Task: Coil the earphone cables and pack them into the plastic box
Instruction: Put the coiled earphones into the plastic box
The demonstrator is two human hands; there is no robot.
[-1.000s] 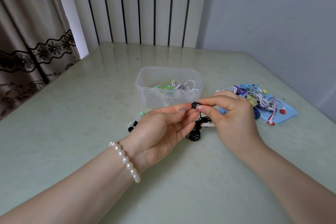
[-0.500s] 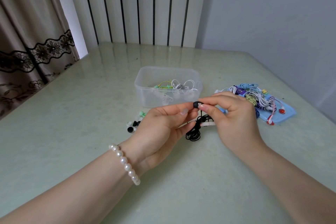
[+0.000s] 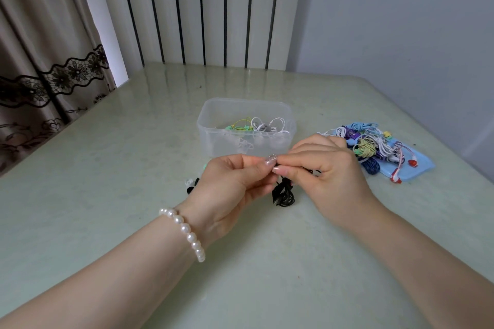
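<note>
Black earphone cable (image 3: 284, 193) hangs in a loose bunch just in front of the plastic box (image 3: 246, 127), its lower loops at or touching the table (image 3: 107, 195). Left hand (image 3: 232, 187) and right hand (image 3: 323, 176) meet above it, fingertips pinched together on the cable's upper end; both sets of fingers are curled in, thumbs against forefingers. Exactly which part is pinched is hidden by the fingers.

Progress, judged: part way. The box already holds a few coiled sets, green-yellow and white (image 3: 254, 127), filling only its bottom. The black one looks bunched but not yet packed. Right of the box, a pile of uncoiled or bundled earphones (image 3: 371, 147) in blue, purple, yellow, white and red lies on a blue pouch (image 3: 417, 168), so much is left. Left-front of the box, partly behind the left hand, are small earbud pieces (image 3: 190, 185), white and black; their cables can't be made out.

Writing: no brand, label or text readable on the box, pouch or cables.

Pearl bracelet (image 3: 187, 232) sits on the left wrist.
</note>
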